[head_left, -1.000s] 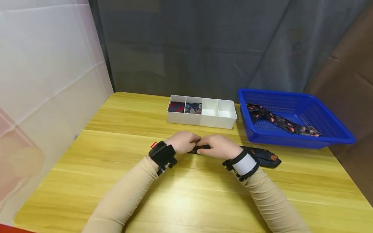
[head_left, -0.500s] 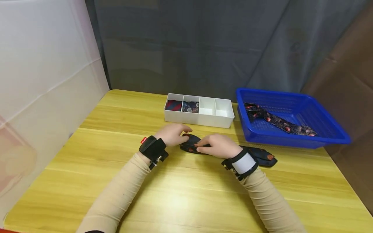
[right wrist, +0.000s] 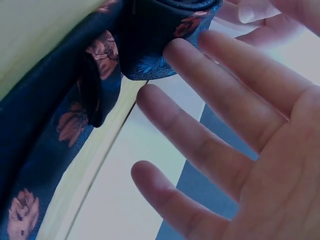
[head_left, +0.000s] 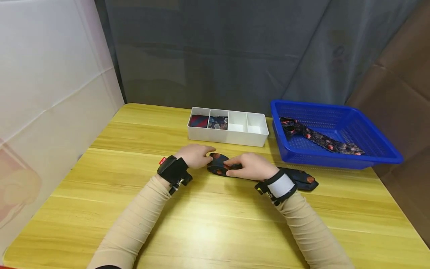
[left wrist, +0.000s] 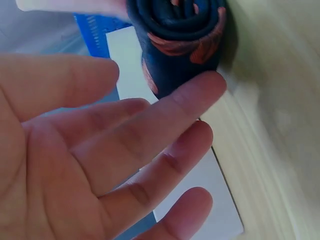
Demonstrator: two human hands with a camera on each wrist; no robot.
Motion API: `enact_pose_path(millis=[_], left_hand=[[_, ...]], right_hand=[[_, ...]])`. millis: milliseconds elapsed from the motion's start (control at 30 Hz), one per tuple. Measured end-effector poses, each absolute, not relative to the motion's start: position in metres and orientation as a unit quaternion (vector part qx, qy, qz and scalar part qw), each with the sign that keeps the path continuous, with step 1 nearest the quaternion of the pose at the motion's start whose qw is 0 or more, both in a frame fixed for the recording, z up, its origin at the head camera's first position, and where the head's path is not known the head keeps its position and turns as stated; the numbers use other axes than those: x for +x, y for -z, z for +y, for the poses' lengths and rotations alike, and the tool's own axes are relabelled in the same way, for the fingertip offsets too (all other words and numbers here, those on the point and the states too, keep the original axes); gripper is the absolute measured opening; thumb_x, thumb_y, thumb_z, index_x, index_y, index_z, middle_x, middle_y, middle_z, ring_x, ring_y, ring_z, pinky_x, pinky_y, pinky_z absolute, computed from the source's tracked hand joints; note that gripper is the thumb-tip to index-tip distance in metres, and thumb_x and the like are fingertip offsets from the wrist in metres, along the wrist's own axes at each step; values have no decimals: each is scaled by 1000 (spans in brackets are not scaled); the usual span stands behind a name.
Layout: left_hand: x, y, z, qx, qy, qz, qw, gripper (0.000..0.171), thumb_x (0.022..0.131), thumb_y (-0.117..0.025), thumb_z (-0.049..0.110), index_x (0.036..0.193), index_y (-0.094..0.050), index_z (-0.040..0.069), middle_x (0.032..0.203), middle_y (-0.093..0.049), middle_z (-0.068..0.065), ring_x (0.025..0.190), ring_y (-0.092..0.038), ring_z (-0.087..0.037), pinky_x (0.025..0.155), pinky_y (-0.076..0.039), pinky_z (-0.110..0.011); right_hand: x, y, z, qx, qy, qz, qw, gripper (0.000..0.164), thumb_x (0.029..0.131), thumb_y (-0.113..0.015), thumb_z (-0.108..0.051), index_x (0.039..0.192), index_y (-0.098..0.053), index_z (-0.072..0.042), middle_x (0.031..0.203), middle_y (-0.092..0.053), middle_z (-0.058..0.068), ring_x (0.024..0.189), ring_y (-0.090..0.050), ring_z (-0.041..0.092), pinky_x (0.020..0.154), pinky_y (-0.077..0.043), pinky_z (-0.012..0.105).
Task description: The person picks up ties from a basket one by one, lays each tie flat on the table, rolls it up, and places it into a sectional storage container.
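A dark blue necktie (head_left: 299, 178) with orange flowers lies on the table, its left part rolled up. The roll (head_left: 217, 163) stands on edge, its spiral end showing in the left wrist view. My left hand (head_left: 194, 155) is at the roll's left side, fingers extended and one fingertip against it. At the other side is my right hand (head_left: 253, 167), its loosely straight, spread fingers (right wrist: 187, 55) reaching the roll. A loose fold (right wrist: 102, 55) sticks up beside the roll in the right wrist view. The unrolled end runs right, partly hidden under my right wrist.
Behind the hands stands a white divided box (head_left: 228, 137); a red-striped folded tie (head_left: 199, 121) and a floral one (head_left: 218, 122) fill its two left compartments. At the right is a blue basket (head_left: 339, 158) holding another floral necktie (head_left: 324, 140). All stand on a wooden table (head_left: 201, 224).
My left hand has moved left off the roll's top, uncovering it, and now touches its left side. The right hand stays at the roll with its fingers a little more spread.
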State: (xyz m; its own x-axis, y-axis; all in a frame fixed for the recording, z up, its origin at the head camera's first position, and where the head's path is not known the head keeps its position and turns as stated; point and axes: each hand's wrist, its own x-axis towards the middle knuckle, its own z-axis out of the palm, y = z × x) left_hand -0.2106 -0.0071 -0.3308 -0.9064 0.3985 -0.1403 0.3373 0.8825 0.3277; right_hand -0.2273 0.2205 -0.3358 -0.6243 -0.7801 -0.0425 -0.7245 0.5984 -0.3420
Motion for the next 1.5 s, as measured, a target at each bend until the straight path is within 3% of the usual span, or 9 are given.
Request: enact_pose_path(millis=[200, 333, 433, 600, 700, 800, 1067, 1333, 1500], left_hand=[[-204, 323, -11, 187, -155, 966, 93, 44, 100, -50, 23, 142, -50, 11, 135, -56, -9, 113, -58, -25, 98, -42, -44], [-200, 316, -12, 187, -142, 970, 69, 43, 100, -51, 23, 140, -53, 10, 132, -59, -9, 111, -60, -27, 94, -45, -45], [-197, 312, -12, 191, -128, 972, 48, 41, 99, -51, 23, 138, -56, 11, 128, -61, -9, 110, -61, -28, 92, -46, -46], [-193, 306, -12, 197, -127, 972, 20, 36, 99, -52, 23, 132, -60, 12, 119, -66, -10, 98, -65, -27, 83, -50, -45], [-190, 303, -12, 199, -137, 970, 7, 31, 98, -53, 22, 127, -63, 14, 105, -69, -8, 83, -63, -23, 72, -50, -42], [-189, 302, -12, 205, -148, 968, -4, 28, 98, -53, 20, 122, -65, 15, 92, -67, -4, 73, -58, -20, 65, -46, -38], [-192, 306, -7, 242, -184, 952, -32, 22, 97, -52, 13, 112, -67, 16, 81, -60, 0, 66, -53, -19, 59, -38, -32], [-195, 312, 1, 264, -201, 943, 5, 35, 99, -49, 13, 132, -61, 10, 110, -68, -4, 82, -58, -17, 77, -47, -34], [-196, 317, 6, 263, -202, 943, 25, 38, 100, -48, 15, 138, -56, 11, 121, -65, -8, 90, -61, -18, 86, -47, -36]], right_hand=[[-228, 338, 217, -427, 183, 878, 115, 60, 88, -68, -39, 136, -53, -7, 116, -68, 6, 110, -62, 25, 90, -48, 42], [-227, 340, 215, -412, 215, 875, 140, 56, 87, -69, -39, 129, -48, -8, 121, -66, 11, 86, -66, 24, 72, -48, 35], [-226, 342, 214, -399, 235, 873, 154, 60, 87, -69, -40, 129, -42, -8, 123, -64, 12, 81, -65, 24, 68, -45, 33], [-226, 345, 213, -392, 266, 865, 167, 91, 86, -71, -46, 152, -19, -11, 126, -63, 11, 113, -60, 30, 92, -46, 45], [-227, 347, 213, -388, 281, 860, 176, 105, 84, -71, -51, 157, -2, -20, 127, -62, 11, 117, -57, 32, 96, -43, 48], [-229, 349, 213, -379, 295, 857, 188, 107, 84, -68, -55, 156, 5, -25, 130, -60, 11, 118, -56, 32, 97, -43, 48], [-236, 356, 217, -364, 338, 841, 216, 90, 94, -50, -58, 157, 2, -19, 137, -52, 19, 125, -51, 30, 100, -42, 47], [-242, 358, 221, -350, 366, 827, 244, 86, 97, -41, -60, 156, -1, -13, 143, -44, 23, 127, -48, 33, 98, -43, 47], [-243, 357, 222, -328, 342, 856, 207, 81, 99, -37, -59, 155, -14, -7, 151, -32, 21, 134, -38, 35, 103, -38, 48]])
